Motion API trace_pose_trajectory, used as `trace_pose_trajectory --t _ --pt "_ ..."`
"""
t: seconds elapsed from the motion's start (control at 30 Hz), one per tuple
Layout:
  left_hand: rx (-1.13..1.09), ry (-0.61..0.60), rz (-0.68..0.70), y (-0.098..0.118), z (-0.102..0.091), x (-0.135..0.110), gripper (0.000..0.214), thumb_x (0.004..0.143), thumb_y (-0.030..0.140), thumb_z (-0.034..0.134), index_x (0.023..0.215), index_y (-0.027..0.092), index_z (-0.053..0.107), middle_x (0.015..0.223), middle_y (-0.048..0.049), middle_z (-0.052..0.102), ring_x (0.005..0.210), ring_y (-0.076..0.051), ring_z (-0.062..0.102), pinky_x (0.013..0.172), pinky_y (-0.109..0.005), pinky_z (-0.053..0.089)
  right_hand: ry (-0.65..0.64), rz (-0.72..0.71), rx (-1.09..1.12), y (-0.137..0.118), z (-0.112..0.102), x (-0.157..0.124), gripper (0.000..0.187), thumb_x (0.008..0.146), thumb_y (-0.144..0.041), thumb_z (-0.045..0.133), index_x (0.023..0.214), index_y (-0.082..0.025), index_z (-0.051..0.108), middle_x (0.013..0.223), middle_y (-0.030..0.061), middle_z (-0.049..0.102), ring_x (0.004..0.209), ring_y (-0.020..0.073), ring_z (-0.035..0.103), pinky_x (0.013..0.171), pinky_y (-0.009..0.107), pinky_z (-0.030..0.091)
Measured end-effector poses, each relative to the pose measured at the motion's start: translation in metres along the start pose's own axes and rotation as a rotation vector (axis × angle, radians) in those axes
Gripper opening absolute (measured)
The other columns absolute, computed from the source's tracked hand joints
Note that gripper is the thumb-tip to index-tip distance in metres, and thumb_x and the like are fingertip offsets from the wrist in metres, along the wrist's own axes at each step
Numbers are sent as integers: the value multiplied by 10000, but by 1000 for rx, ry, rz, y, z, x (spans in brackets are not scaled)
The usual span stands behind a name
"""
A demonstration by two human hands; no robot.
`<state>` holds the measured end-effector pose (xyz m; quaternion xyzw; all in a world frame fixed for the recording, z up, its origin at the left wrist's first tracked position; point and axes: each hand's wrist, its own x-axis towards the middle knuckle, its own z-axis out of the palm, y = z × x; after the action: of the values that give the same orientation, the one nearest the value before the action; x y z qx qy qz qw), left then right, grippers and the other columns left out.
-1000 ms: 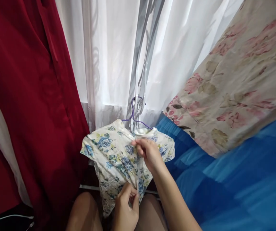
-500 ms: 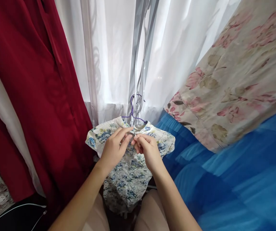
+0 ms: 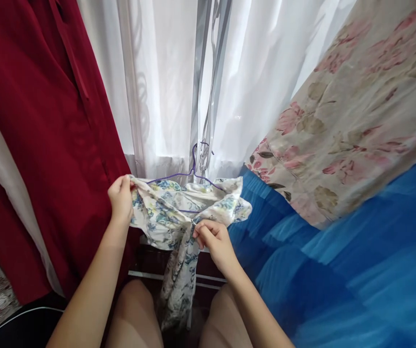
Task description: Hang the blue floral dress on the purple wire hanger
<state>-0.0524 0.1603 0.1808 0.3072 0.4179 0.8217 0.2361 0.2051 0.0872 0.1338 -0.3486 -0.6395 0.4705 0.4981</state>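
**Cream fabric top with blue flowers (image 3: 157, 212) on a thin purple hanger (image 3: 193, 168)**

So the left hand (image 3: 121, 199) has the top's upper edge pinched, and the right hand (image 3: 215, 242) is clamped on its front below the neckline, hands well apart. It's in front of sheer white curtains (image 3: 168, 77), with plain deep-red cloth (image 3: 59, 150) to the left.

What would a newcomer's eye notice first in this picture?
Probably the deep red cloth on the picture's left and the bright blue fabric at lower right. Between them, the left hand and right hand hold a blue-flowered garment on a purple hanger.
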Motion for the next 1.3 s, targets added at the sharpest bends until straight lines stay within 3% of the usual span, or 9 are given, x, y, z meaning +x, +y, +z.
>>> trace_pose_trajectory --t 0.1,0.27,0.4,0.53,0.7,0.87,1.07,1.17,1.3 --pt "-52 79 -256 -43 -21 -3 272 879 214 578 651 169 436 552 63 425 517 -72 420 608 -201 400 -19 71 30 6 4 -7 243 809 -290 504 638 -168 626 420 -38 501 406 98 404 479 246 274" --pt "-30 -146 -505 -90 -39 -74 208 780 285 686 707 148 547 569 17 527 538 -117 510 600 -243 427 129 181 138 46 -5 -27 278 808 -365 524 633 -171 617 434 -26 498 413 101 359 470 248 209" --pt "-48 -422 -601 -95 -34 -137 340 654 387 818 763 107 659 675 -37 616 653 -160 582 671 -269 460 403 323 196 98 -27 -57 321 794 -464 587 653 -177 607 470 -28 460 443 111 310 477 260 173" --pt "-109 -712 -531 -74 -19 -187 323 843 450 685 806 132 647 739 -18 585 718 -134 544 714 -240 436 429 294 -25 124 -35 -81 444 754 -543 678 538 -189 518 485 -30 416 498 122 334 512 276 244" --pt "45 -1091 -257 -35 -8 -225 284 979 367 524 837 151 642 749 -21 560 737 -139 531 723 -247 412 274 275 86 91 -27 -89 478 789 -663 657 746 -187 654 760 39 658 801 231 585 767 333 468" --pt "288 -1157 27 -18 -12 -217 210 976 305 536 865 191 674 836 -42 611 864 -173 562 827 -278 410 -107 560 601 61 -12 -93 685 828 -785 489 913 -153 738 859 103 729 958 289 668 922 410 484" --pt "160 -1402 -440 -38 -61 -199 575 880 586 606 1322 221 565 1212 -110 617 1166 -275 549 1016 -383 405 -435 579 697 45 -21 -100 553 537 -264 875 1054 -110 751 891 84 753 785 187 697 769 267 512" --pt "254 -1461 -657 -53 -85 -206 595 789 646 676 1155 177 682 1102 -108 662 1042 -279 589 906 -357 445 -462 527 437 19 -54 -90 569 582 -108 768 1148 -127 720 920 72 757 678 121 657 636 195 480" --pt "302 -1353 -630 -48 -90 -209 433 839 585 654 819 153 665 780 -37 590 763 -163 516 752 -277 416 -326 326 126 -32 -106 -63 395 701 -94 629 1087 -139 700 809 51 738 643 126 641 592 194 453"
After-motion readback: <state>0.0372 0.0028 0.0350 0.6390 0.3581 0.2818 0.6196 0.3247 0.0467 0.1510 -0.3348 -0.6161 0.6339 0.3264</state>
